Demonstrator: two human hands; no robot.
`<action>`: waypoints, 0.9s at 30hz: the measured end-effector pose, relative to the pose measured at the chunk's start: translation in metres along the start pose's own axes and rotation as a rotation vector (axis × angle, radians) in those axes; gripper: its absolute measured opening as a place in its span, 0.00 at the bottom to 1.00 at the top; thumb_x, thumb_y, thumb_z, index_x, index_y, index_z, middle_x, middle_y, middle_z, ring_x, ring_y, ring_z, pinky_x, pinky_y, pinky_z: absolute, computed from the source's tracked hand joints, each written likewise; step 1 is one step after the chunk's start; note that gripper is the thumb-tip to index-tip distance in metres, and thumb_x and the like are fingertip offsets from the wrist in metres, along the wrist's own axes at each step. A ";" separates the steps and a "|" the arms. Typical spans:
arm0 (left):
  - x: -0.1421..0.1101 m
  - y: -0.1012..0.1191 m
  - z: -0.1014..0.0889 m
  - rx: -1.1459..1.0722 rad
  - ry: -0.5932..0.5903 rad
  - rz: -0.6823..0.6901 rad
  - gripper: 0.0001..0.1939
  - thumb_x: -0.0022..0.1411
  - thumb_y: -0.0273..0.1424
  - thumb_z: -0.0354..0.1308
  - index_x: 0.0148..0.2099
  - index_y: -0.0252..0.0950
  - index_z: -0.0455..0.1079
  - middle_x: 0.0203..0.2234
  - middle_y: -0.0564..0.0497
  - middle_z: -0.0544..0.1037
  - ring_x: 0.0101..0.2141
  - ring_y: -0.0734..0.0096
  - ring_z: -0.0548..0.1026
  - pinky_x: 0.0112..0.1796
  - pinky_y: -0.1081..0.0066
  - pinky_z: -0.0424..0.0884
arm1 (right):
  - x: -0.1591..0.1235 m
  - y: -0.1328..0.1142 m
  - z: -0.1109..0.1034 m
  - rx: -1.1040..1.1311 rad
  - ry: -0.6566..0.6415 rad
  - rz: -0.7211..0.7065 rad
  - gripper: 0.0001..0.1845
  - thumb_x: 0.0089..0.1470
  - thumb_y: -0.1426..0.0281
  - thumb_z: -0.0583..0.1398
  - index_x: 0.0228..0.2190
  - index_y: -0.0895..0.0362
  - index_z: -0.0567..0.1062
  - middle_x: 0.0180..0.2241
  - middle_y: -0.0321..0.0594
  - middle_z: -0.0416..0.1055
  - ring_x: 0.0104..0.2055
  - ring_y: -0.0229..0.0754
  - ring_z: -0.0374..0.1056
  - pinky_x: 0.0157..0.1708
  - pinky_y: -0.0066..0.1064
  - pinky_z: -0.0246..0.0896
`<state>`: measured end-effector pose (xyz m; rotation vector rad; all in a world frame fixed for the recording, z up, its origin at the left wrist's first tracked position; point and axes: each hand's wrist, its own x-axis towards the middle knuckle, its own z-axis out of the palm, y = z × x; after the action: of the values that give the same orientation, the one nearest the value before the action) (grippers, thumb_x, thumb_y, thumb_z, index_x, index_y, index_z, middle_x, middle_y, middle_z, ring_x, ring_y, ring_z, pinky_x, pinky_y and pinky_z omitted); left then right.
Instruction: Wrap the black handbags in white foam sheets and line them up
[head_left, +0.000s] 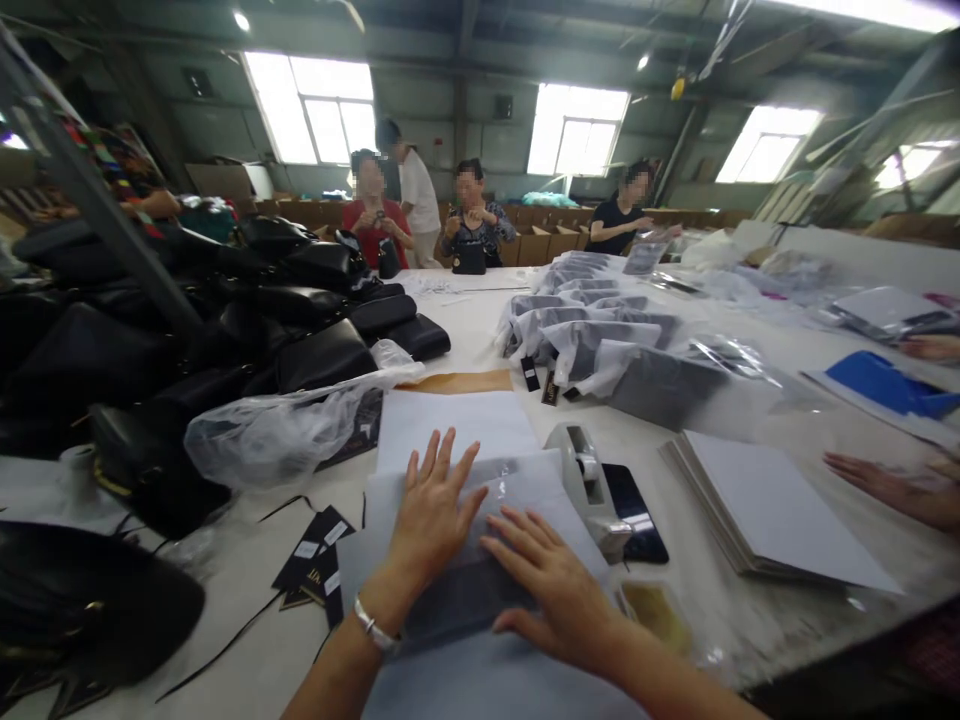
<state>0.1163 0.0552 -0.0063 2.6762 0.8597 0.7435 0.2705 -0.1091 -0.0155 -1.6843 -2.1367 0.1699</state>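
Both my hands rest palm down on a flat dark item wrapped in translucent white film (469, 595), in front of me on the table. My left hand (435, 505) has its fingers spread near the package's upper edge. Beside it, my right hand (551, 580) lies flat on the right part, fingers apart. White sheets (457, 420) are stacked under and beyond the package. A tape dispenser (585, 480) stands just right of the sheets, with a phone (636, 515) against it. Black hang tags (319, 550) with cords lie left of my left wrist.
Black handbags (322, 355) are heaped on the left. Rows of wrapped bags (592, 330) stand ahead to the right. A stack of white boards (780, 510) lies at the right, near another person's hand (892, 485). Several people work across the table. A clear plastic bag (277, 430) lies left.
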 end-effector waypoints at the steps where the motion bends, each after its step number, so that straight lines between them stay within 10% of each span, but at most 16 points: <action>1: 0.002 -0.001 0.008 0.035 -0.062 -0.001 0.28 0.68 0.45 0.50 0.67 0.45 0.59 0.68 0.43 0.56 0.68 0.47 0.49 0.63 0.38 0.47 | -0.006 -0.001 0.009 -0.023 -0.018 -0.002 0.43 0.51 0.53 0.66 0.63 0.53 0.62 0.66 0.51 0.55 0.69 0.60 0.47 0.65 0.59 0.47; 8: 0.018 -0.030 0.009 -0.242 -0.215 -0.153 0.30 0.69 0.52 0.40 0.65 0.44 0.62 0.65 0.43 0.63 0.66 0.51 0.55 0.63 0.40 0.44 | 0.001 0.008 0.029 -0.126 0.004 -0.001 0.37 0.52 0.81 0.55 0.63 0.53 0.63 0.66 0.45 0.54 0.69 0.55 0.47 0.65 0.53 0.50; 11: 0.012 -0.040 -0.031 -0.498 -0.017 -0.309 0.34 0.72 0.49 0.27 0.68 0.39 0.56 0.65 0.43 0.63 0.65 0.61 0.59 0.64 0.52 0.53 | 0.020 0.010 0.002 -0.068 -0.040 -0.014 0.39 0.49 0.80 0.59 0.63 0.55 0.64 0.66 0.47 0.56 0.68 0.57 0.50 0.64 0.49 0.54; 16: -0.022 -0.049 -0.080 -0.533 0.253 -0.520 0.30 0.70 0.52 0.37 0.65 0.44 0.62 0.64 0.51 0.64 0.65 0.60 0.58 0.66 0.55 0.49 | 0.082 0.041 -0.056 -0.009 0.105 -0.003 0.30 0.54 0.68 0.65 0.58 0.52 0.69 0.59 0.46 0.68 0.60 0.53 0.64 0.62 0.47 0.57; 27: 0.008 -0.069 -0.004 -0.351 0.128 -0.652 0.40 0.65 0.56 0.41 0.70 0.37 0.51 0.63 0.43 0.65 0.67 0.50 0.54 0.65 0.49 0.49 | 0.152 0.122 -0.065 0.290 0.133 0.166 0.32 0.46 0.59 0.71 0.52 0.53 0.74 0.46 0.41 0.77 0.48 0.47 0.72 0.48 0.32 0.64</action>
<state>0.0866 0.1154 -0.0251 1.8880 1.3828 0.8027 0.3777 0.0577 0.0384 -1.6499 -1.7789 0.3847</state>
